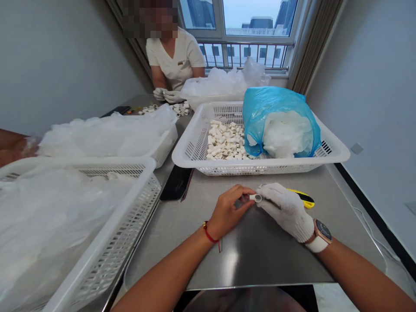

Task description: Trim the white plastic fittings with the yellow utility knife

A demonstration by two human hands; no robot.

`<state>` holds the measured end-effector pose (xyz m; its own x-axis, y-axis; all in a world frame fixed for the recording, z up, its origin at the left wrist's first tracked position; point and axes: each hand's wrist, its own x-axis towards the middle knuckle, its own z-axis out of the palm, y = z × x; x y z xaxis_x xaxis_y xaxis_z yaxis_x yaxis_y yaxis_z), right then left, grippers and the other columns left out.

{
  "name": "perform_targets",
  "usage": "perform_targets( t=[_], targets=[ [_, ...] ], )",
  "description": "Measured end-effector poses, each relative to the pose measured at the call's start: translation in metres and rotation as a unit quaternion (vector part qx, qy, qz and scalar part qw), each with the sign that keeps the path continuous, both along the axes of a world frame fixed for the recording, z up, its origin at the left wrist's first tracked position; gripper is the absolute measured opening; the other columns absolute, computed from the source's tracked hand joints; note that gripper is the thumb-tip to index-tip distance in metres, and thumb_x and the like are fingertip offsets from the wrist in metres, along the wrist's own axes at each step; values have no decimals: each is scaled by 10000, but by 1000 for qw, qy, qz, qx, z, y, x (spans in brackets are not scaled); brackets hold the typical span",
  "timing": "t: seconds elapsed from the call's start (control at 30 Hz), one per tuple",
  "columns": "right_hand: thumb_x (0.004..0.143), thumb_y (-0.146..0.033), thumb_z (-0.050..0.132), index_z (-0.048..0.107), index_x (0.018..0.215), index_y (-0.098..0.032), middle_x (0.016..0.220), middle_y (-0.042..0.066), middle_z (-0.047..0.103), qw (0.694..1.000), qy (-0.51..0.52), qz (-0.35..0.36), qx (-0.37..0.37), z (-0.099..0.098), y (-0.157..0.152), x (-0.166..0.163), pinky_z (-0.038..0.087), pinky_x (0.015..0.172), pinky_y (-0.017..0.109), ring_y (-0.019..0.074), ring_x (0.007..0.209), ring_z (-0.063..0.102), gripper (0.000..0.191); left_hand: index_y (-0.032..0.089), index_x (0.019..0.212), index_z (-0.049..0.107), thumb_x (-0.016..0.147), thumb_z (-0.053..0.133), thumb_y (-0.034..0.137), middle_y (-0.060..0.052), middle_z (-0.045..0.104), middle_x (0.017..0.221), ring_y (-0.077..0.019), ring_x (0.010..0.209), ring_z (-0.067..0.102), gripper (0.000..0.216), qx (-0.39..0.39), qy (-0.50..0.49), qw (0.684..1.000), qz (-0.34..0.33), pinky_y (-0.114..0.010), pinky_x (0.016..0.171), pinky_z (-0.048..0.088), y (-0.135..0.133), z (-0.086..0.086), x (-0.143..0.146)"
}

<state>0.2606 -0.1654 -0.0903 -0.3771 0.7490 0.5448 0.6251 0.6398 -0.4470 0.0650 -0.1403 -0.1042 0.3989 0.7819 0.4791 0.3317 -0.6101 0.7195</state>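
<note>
My left hand [230,206], bare, pinches a small white plastic pipe fitting [257,198] between thumb and fingertips; its round open end faces me. My right hand [283,208] wears a white knit glove and has its fingers closed at the fitting's right side, so both hands meet on it just above the steel table [237,264]. Partly behind the gloved hand lies a yellow and black utility knife [303,198]. Beyond my hands, many similar white fittings [226,141] are heaped in a white plastic basket [260,164].
In that basket sits a blue plastic bag [276,99] with white material inside. A dark phone [175,184] lies left of my hands. White baskets [130,208] with clear plastic bags [107,134] stand at left. Across the table, a gloved co-worker [177,56] handles something near loose fittings [182,108].
</note>
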Motion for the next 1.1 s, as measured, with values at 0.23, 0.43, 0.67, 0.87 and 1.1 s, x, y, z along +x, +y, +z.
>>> perform_targets(
  t=[0.23, 0.43, 0.67, 0.87, 1.1],
  targets=[
    [936, -282, 530, 639, 1050, -206, 955, 67, 696, 1000, -8, -15, 17, 4, -2, -2, 529, 730, 272, 163, 865, 659, 176, 201, 955, 662, 839, 653, 220, -17, 663, 817, -130, 725, 619, 118, -1, -4, 1000, 0, -256, 689, 516, 0, -1, 1],
    [928, -269, 540, 631, 1059, -207, 955, 60, 692, 1000, -7, -6, 12, 2, -2, -1, 526, 739, 275, 162, 864, 656, 172, 203, 961, 662, 841, 653, 241, -14, 651, 788, -129, 705, 612, 127, 1, -10, 1000, -4, -247, 664, 510, 0, -1, 1],
    [928, -270, 537, 634, 1032, -210, 940, 59, 697, 1000, -3, -2, 4, 2, -2, 0, 533, 755, 289, 172, 865, 661, 154, 201, 936, 674, 831, 663, 252, -12, 633, 764, -130, 693, 599, 117, -11, -10, 1000, -7, -239, 644, 495, 0, 2, 1],
    [923, -285, 542, 646, 1022, -213, 920, 56, 696, 1000, -7, -12, 2, 3, -3, 0, 532, 745, 292, 175, 842, 661, 160, 205, 948, 675, 836, 649, 260, -10, 624, 750, -133, 684, 595, 128, -20, -7, 1000, -7, -241, 641, 490, -1, 4, 1],
    [922, -291, 545, 650, 1035, -221, 925, 45, 705, 1000, 9, -3, -1, 3, -3, 0, 537, 750, 280, 162, 848, 664, 169, 199, 923, 675, 833, 650, 279, -10, 622, 721, -140, 672, 593, 123, -35, -13, 999, -7, -257, 657, 493, -2, 6, 1]
  ],
)
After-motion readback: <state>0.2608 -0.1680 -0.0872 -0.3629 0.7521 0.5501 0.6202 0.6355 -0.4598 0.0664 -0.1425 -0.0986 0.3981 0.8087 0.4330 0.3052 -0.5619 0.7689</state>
